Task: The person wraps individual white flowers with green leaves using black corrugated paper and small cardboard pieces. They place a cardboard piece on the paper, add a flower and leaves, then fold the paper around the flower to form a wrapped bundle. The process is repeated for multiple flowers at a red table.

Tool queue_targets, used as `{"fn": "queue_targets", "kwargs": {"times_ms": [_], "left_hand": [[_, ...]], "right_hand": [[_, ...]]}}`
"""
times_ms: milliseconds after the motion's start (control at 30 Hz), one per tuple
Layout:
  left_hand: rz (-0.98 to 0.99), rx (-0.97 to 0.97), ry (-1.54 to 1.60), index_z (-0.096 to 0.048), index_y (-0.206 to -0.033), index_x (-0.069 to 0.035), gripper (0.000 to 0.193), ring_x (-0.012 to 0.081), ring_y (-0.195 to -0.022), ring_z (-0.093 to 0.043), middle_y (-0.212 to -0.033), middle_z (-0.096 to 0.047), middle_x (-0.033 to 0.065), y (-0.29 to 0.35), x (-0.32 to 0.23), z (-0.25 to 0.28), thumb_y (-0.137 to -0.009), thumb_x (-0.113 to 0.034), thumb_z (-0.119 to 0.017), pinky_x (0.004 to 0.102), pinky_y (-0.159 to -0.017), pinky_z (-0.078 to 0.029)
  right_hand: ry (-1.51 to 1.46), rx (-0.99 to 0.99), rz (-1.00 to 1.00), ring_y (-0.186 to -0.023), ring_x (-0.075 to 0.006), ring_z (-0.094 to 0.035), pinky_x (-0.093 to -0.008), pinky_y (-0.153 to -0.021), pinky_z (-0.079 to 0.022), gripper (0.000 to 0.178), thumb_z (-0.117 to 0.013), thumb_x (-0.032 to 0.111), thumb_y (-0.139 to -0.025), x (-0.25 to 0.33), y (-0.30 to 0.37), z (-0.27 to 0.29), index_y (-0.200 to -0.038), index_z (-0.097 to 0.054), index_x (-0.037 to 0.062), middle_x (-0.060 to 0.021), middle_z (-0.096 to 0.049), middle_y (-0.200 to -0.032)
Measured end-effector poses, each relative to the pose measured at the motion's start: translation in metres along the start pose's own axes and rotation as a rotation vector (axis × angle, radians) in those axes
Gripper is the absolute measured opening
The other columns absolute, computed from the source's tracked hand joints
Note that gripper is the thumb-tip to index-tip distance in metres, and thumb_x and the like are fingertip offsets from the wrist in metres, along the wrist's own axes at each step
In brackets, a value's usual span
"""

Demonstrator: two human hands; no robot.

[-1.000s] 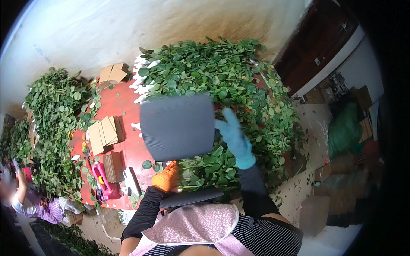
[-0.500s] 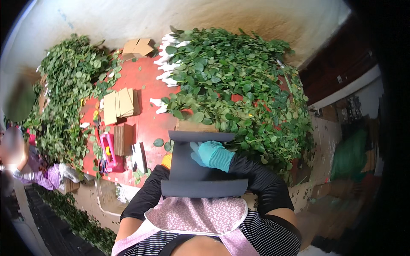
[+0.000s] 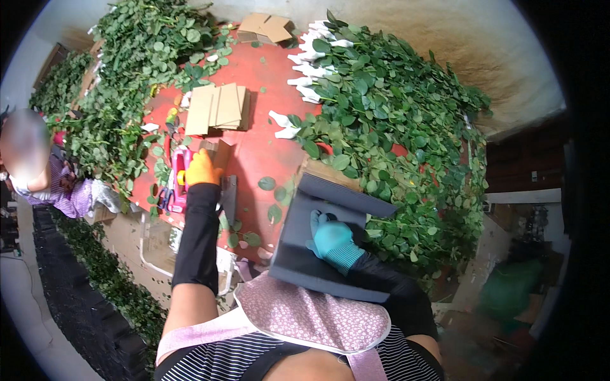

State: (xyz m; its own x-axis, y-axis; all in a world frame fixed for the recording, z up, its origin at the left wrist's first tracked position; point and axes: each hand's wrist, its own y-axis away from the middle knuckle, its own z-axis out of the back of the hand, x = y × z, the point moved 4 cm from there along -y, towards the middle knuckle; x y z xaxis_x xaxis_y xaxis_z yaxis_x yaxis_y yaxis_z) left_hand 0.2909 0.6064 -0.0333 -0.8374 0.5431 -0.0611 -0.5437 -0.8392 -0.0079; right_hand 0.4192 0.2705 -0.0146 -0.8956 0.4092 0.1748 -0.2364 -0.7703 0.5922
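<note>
My left hand, in an orange glove, reaches to a stack of small brown cardboard pieces on the red table. Its fingers are bent over the near end of the stack; their tips are partly hidden. A pink tape dispenser stands just left of it. My right hand, in a teal glove, lies flat with fingers apart on a dark grey corrugated sheet. The sheet's far and near edges curl up, and it lies tilted at the table's front, against my apron.
Leafy stems with white-wrapped ends are piled at right; more foliage lies at left. Flat tan cardboard and folded cardboard sit on the red table. Blue-handled scissors lie by the dispenser. Another person is at far left.
My left hand has left the dark sheet and reached forward-left to the cardboard stack. My right hand stays on the sheet, which now appears turned clockwise. The view has shifted left.
</note>
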Motion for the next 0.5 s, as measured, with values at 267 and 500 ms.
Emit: {"fn": "queue_targets", "kwargs": {"times_ms": [267,500], "left_hand": [[0.024,-0.098,0.484,-0.056,-0.102,-0.009,0.029,0.0330,-0.080,-0.064,-0.086,-0.065,0.0124,0.003,0.040,-0.011,-0.077,-0.015,-0.069,0.0414,-0.069,-0.049],[-0.067,0.832,1.691,-0.054,-0.116,-0.002,0.028,0.0132,-0.092,-0.058,-0.099,-0.062,0.0031,0.142,-0.107,0.026,-0.089,-0.004,-0.062,0.0301,-0.083,-0.049]], "right_hand": [[-0.248,0.152,-0.092,-0.104,-0.0404,-0.060,-0.0523,-0.082,-0.049,0.081,-0.060,0.030,-0.083,-0.003,0.003,0.012,-0.146,-0.021,-0.0035,-0.0268,-0.043,-0.131],[-0.202,0.320,-0.097,-0.095,-0.0363,-0.064,-0.0475,-0.080,-0.051,0.058,-0.060,0.035,-0.085,-0.013,-0.005,-0.007,-0.130,-0.051,-0.0005,-0.0201,-0.055,-0.123]]}}
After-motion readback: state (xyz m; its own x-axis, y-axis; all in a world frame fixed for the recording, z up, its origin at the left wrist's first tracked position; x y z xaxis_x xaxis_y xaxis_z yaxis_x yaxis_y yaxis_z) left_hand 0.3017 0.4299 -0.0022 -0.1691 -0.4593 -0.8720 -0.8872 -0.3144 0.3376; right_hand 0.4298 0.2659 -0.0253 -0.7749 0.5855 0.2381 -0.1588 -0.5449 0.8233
